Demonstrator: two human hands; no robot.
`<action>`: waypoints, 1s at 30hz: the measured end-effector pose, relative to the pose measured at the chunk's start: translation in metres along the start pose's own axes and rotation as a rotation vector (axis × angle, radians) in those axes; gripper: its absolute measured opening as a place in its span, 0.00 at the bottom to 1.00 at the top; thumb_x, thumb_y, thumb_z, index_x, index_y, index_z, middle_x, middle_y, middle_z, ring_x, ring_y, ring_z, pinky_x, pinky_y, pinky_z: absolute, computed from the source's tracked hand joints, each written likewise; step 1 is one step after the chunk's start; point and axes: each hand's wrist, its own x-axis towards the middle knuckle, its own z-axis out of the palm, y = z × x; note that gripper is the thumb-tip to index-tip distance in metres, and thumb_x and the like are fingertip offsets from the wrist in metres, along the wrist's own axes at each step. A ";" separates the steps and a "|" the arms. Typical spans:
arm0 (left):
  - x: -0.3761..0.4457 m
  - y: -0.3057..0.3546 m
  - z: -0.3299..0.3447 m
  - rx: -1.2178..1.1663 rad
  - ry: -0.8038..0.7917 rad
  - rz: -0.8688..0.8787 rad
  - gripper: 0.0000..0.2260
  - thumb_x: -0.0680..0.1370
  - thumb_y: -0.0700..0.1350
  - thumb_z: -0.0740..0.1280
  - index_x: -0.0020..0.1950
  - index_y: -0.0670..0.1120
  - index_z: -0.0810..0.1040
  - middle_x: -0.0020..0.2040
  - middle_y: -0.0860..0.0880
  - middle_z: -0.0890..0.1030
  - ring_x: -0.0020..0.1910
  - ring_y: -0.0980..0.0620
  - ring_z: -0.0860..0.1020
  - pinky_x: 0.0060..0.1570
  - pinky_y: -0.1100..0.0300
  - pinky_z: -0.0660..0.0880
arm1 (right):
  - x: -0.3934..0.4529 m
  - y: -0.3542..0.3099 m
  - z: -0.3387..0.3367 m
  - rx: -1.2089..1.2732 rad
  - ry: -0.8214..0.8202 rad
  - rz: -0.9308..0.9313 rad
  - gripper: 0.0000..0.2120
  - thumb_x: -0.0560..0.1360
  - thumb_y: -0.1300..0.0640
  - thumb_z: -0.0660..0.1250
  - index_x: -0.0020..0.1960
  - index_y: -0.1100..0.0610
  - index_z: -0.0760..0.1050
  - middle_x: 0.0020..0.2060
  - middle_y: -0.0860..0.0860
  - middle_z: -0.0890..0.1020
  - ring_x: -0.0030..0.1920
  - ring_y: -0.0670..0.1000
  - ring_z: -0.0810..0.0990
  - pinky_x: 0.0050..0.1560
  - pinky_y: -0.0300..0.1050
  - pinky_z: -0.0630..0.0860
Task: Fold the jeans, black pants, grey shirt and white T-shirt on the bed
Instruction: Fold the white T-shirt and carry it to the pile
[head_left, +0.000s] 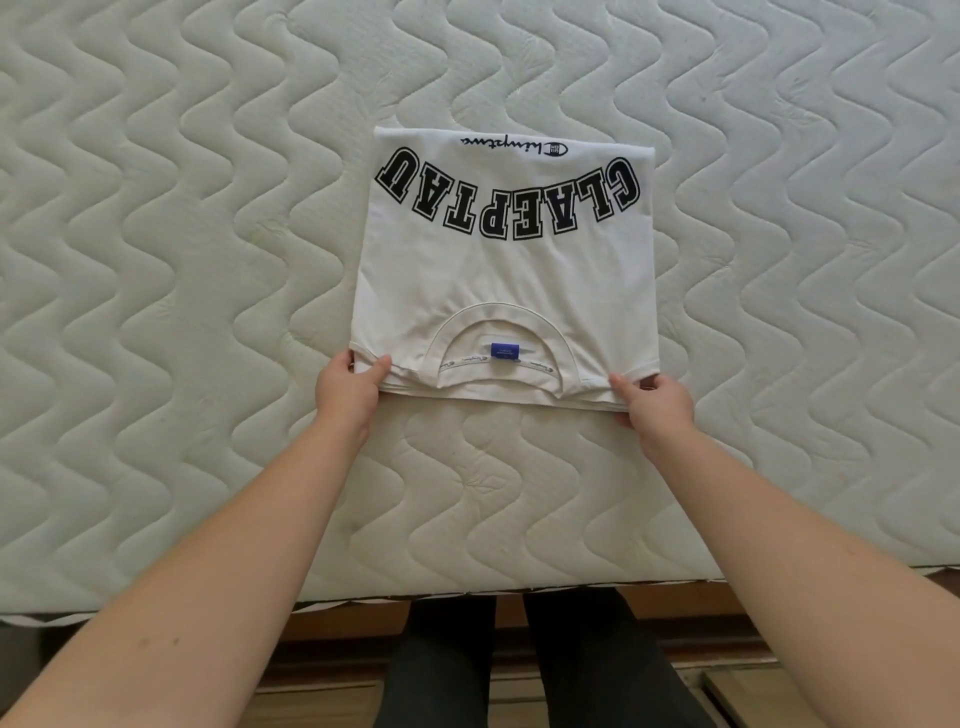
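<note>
Right now your left hand (349, 383) pinches the near left corner of the folded white T-shirt (506, 275), thumb on top, and your right hand (655, 402) pinches the near right corner the same way. It lies flat on the quilted bed (156, 260), collar and blue label (505, 350) toward you, black lettering upside down at the far edge.

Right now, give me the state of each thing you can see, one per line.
white T-shirt: folded into a rectangle, flat on the mattress, print and collar facing up, near corners held.
blue neck label: showing inside the collar.
left hand: pinches the near left corner.
right hand: pinches the near right corner.
mattress: bare quilted surface, no sheet.
</note>
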 end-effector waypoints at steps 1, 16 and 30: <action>-0.001 0.001 -0.002 -0.002 0.001 0.001 0.11 0.75 0.41 0.73 0.56 0.48 0.78 0.54 0.47 0.83 0.50 0.51 0.80 0.57 0.53 0.77 | -0.005 0.004 0.002 0.019 -0.002 0.020 0.12 0.72 0.51 0.74 0.51 0.57 0.78 0.46 0.54 0.83 0.39 0.53 0.80 0.51 0.61 0.80; 0.019 0.046 -0.042 -0.128 0.026 0.033 0.06 0.74 0.40 0.74 0.46 0.49 0.78 0.42 0.50 0.82 0.42 0.52 0.80 0.50 0.51 0.79 | -0.119 0.052 0.090 0.369 -0.042 0.443 0.07 0.73 0.56 0.74 0.43 0.56 0.76 0.44 0.51 0.79 0.42 0.51 0.78 0.37 0.44 0.78; 0.085 0.098 -0.066 -0.087 -0.095 0.071 0.14 0.76 0.40 0.71 0.62 0.43 0.78 0.55 0.46 0.82 0.53 0.49 0.81 0.55 0.55 0.78 | -0.196 0.028 0.197 0.291 -0.276 0.708 0.09 0.77 0.50 0.69 0.50 0.55 0.76 0.43 0.51 0.81 0.40 0.50 0.78 0.39 0.44 0.73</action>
